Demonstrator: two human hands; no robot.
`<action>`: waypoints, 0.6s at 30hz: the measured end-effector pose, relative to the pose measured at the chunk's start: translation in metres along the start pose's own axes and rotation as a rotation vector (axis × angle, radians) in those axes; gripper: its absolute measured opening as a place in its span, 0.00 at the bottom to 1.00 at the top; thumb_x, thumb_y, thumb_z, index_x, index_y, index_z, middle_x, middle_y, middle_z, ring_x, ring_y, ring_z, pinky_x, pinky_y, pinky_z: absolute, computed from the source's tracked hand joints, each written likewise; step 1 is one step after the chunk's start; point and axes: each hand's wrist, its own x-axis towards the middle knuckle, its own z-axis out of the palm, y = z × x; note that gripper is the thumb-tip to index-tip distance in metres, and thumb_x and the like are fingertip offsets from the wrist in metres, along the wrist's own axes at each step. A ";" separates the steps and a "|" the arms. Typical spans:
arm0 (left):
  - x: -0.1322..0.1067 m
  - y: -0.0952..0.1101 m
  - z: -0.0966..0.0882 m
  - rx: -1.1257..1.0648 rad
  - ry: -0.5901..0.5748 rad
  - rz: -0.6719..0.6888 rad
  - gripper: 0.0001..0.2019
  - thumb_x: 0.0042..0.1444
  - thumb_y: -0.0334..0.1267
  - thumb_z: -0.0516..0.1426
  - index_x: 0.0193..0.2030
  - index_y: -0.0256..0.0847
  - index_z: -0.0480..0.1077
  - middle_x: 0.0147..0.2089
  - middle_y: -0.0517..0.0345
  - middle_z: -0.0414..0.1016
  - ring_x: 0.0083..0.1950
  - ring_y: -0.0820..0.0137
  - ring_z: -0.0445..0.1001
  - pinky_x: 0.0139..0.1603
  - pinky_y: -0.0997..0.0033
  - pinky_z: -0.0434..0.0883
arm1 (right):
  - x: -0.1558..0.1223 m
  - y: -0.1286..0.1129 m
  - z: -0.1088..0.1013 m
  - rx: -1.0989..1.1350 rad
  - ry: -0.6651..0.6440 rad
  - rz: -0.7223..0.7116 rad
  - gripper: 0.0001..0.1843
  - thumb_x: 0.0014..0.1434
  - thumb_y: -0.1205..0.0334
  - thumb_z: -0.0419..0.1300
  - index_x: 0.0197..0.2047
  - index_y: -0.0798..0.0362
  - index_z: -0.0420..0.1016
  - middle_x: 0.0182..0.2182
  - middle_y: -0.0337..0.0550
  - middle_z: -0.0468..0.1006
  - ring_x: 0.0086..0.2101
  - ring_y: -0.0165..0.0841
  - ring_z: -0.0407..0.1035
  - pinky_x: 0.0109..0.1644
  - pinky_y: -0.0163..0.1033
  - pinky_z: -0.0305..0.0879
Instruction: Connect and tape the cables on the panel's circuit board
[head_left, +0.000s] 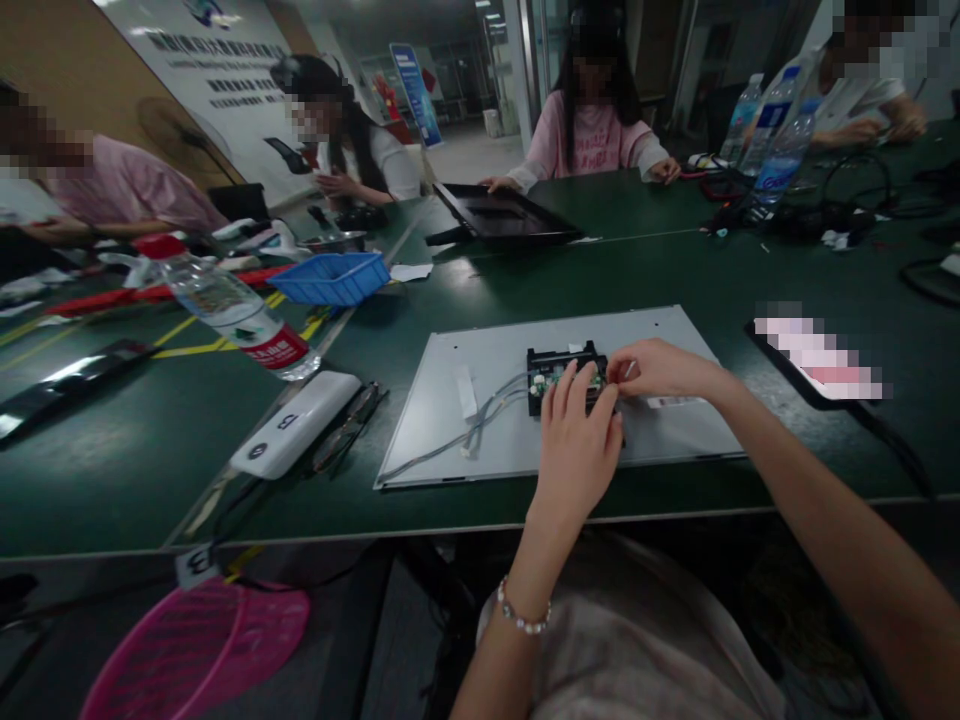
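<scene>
A grey metal panel (450, 400) lies flat on the green table in front of me. A small black module with a green circuit board (551, 372) sits on the panel, with grey cables (487, 405) running left from it. My left hand (577, 440) rests on the module, fingers curled over its near side. My right hand (656, 368) pinches at the module's right end; what its fingertips hold is too small to name.
A lying water bottle (240, 320), a white power bank (296, 425) and glasses (349, 425) sit to my left. A blue bin (330, 278) and a black monitor frame (502, 215) lie farther back. A phone (817, 360) lies right. Other people sit around the table.
</scene>
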 end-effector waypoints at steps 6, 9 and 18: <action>0.003 -0.050 -0.040 -0.079 0.152 -0.119 0.13 0.61 0.34 0.52 0.53 0.40 0.67 0.59 0.47 0.65 0.60 0.61 0.65 0.61 0.57 0.64 | -0.004 0.000 -0.007 0.010 0.044 -0.008 0.07 0.52 0.63 0.59 0.34 0.54 0.77 0.32 0.42 0.80 0.34 0.34 0.73 0.38 0.35 0.65; 0.011 -0.093 -0.061 -0.086 0.111 -0.201 0.13 0.61 0.35 0.52 0.52 0.40 0.68 0.53 0.51 0.69 0.42 0.69 0.74 0.51 0.64 0.70 | -0.006 -0.001 -0.008 -0.011 0.082 -0.008 0.09 0.55 0.62 0.56 0.35 0.54 0.77 0.32 0.43 0.80 0.34 0.34 0.73 0.39 0.36 0.64; 0.036 -0.178 -0.073 0.020 -0.259 -0.226 0.23 0.54 0.38 0.55 0.58 0.37 0.65 0.54 0.48 0.70 0.34 0.71 0.73 0.49 0.65 0.69 | -0.005 -0.002 -0.003 -0.027 0.091 -0.018 0.12 0.57 0.59 0.54 0.36 0.54 0.78 0.35 0.44 0.80 0.35 0.34 0.73 0.38 0.36 0.63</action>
